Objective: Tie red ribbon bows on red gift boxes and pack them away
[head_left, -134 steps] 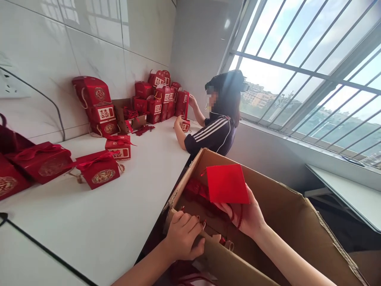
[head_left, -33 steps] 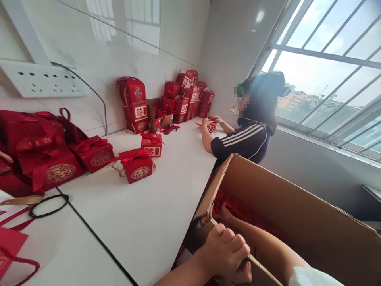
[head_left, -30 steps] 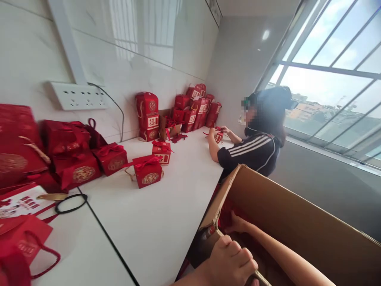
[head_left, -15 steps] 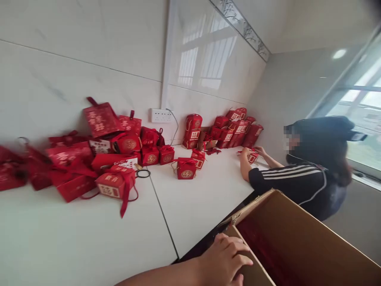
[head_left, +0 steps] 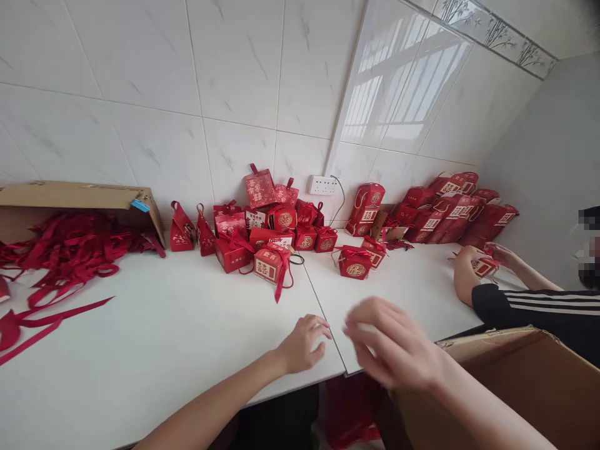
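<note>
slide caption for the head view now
Left hand and right hand by the edge of a white table bearing red boxes and heaped ribbons.

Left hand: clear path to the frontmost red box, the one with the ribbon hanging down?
Probably yes: the left hand looks unladen, nothing visible stands between it and the red box, and the right hand is off to the other side.

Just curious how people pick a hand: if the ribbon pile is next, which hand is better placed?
Probably the left hand: it looks empty and is nearer the ribbon pile. The right hand, blurred, is farther off, near the big carton.
</note>
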`<state>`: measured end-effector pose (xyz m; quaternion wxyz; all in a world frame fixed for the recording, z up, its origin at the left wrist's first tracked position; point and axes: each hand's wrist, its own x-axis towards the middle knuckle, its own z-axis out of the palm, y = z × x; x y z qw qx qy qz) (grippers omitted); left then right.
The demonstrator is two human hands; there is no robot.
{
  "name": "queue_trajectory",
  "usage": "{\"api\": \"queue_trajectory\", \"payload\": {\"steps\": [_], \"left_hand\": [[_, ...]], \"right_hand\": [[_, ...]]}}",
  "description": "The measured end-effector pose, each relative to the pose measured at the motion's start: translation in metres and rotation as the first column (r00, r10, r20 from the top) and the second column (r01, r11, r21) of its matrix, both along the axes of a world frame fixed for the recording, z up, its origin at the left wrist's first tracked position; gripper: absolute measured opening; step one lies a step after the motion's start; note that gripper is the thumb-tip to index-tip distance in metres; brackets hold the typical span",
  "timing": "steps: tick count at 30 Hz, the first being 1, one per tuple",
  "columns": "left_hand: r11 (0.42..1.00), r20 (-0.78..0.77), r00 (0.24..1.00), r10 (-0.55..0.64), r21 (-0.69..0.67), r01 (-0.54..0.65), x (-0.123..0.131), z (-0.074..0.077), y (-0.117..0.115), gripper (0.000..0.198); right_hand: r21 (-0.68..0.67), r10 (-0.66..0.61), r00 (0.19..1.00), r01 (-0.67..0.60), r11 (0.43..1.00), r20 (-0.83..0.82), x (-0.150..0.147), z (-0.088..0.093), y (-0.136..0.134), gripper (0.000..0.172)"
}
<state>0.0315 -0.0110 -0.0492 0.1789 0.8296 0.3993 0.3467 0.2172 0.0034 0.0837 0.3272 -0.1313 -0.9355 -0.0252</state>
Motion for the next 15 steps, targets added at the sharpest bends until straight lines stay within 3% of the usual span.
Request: {"api": "queue_trajectory", "payload": {"steps": [3, 6, 8, 12, 15], "left_hand": [[0.998, 0.064, 0.996, 0.069, -0.015, -0.068, -0.035, 0.000, 0.010, 0.019], [0.988, 0.161, 0.977, 0.141, -0.086, -0.129, -0.061, -0.004, 0.011, 0.018], [0.977, 0.178, 0.966, 0.188, -0.136, -0.165, -0.072, -0.006, 0.009, 0.018], [0.976, 0.152, 0.966, 0.211, -0.092, -0.199, -0.081, -0.008, 0.007, 0.020], [0.977, 0.119, 0.970, 0.213, -0.018, -0.212, -0.081, -0.011, 0.008, 0.023]], "right_hand": [[-0.098, -0.073, 0.992, 0.083, 0.992, 0.102, -0.040, -0.008, 0.028, 0.013], [-0.309, -0.191, 0.950, 0.264, 0.914, 0.248, -0.079, -0.030, 0.058, 0.018], [-0.432, -0.284, 0.915, 0.388, 0.814, 0.286, -0.108, -0.046, 0.075, 0.034], [-0.478, -0.429, 0.860, 0.510, 0.715, 0.276, -0.162, -0.066, 0.108, 0.075], [-0.529, -0.501, 0.822, 0.562, 0.636, 0.271, -0.187, -0.072, 0.130, 0.087]]}}
